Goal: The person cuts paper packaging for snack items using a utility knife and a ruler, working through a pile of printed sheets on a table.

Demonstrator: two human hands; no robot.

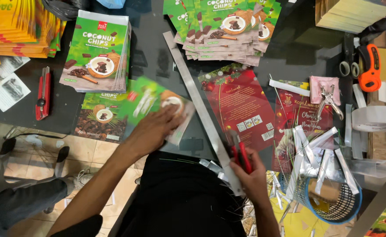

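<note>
Left hand pressed flat on a blurred green pouch left of the steel ruler on the counter, right hand gripping a red cutter beside it; steadying the pouch likely matters.

A single head-worn camera looks almost straight down, close above the counter. The wearer's body sits at six o'clock, the counter's far side at twelve.
</note>
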